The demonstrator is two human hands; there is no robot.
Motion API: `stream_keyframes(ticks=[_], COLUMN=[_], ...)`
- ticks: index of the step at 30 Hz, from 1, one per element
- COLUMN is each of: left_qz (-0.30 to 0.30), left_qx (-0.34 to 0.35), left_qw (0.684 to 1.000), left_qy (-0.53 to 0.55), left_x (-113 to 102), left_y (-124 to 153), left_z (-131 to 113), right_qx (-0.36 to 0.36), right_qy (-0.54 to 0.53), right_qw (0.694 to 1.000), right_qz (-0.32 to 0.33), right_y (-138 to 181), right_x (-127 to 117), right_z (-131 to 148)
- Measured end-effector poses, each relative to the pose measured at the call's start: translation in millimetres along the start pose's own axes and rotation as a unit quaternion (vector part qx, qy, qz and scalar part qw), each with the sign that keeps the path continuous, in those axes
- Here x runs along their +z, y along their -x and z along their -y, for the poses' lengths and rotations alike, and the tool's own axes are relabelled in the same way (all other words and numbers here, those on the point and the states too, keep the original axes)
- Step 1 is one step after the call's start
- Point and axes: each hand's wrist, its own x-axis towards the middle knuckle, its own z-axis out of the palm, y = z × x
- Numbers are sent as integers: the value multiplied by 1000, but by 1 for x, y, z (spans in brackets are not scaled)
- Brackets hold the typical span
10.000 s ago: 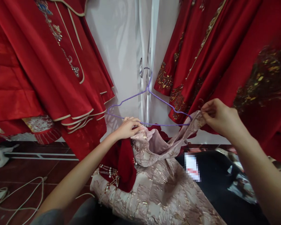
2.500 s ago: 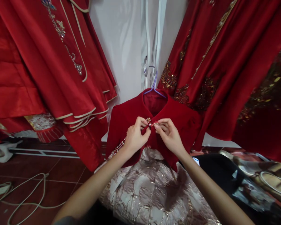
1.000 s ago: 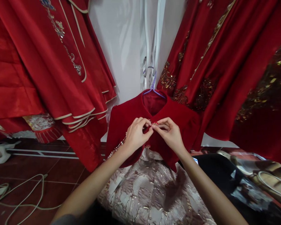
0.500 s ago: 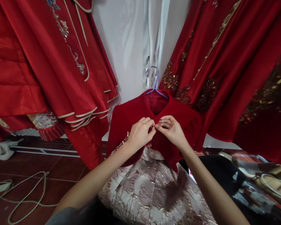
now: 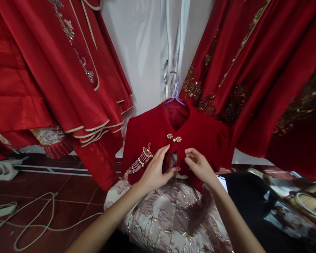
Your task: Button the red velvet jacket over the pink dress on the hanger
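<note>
A short red jacket [image 5: 144,126] hangs on a purple hanger [image 5: 175,96]. Its V-neck front is joined by a flower-shaped pearl clasp [image 5: 174,138], and the front gapes below that. My left hand [image 5: 155,170] is at the left front panel, thumb and fingers apart, with the thumb tip near a lower clasp [image 5: 177,169]. Over the right panel, my right hand [image 5: 198,163] has loosely bent fingers and a small gap to the thumb; I see nothing held. A beaded tassel brooch [image 5: 143,158] hangs on the jacket beside my left hand.
Beneath the jacket spreads a pale patterned brocade cloth [image 5: 158,218]. Red garments [image 5: 94,98] hang at left, and sequined red garments [image 5: 242,70] at right. A white cable [image 5: 51,211] loops over the tiled floor. Near my right forearm lies a phone [image 5: 222,182] by something black.
Both hands have come off the upper clasp, which now shows joined at the neckline. They have moved down and apart toward the lower clasp. The tassel brooch is more exposed.
</note>
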Motion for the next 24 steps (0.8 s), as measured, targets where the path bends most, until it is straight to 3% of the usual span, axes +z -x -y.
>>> stream_keyframes(ticks=[4,7,10,14,20,24], left_qz=[83,121,138,129,29,7], left_qx=[29,40,-3,-121,-213,-235], left_qw=[996,992,984,960,950,942], left_qy=[-31,11,113,218,228,239], left_x=[-2,-6,-13,-22,-33,-37], left_y=[-6,-7,-2,6,4,4], left_z=[1,-4,-11,-10,7,12], right_qx=[60,32,-19,-68,-126,-146], right_qy=[-106,-110,-61,88,168,193], right_qw=[987,983,993,994,976,965], right_qz=[109,145,99,-3,-53,-97], right_y=[7,13,15,16,21,30], right_x=[-19,-20,-9,12,40,53], right_z=[25,32,28,22,19,19])
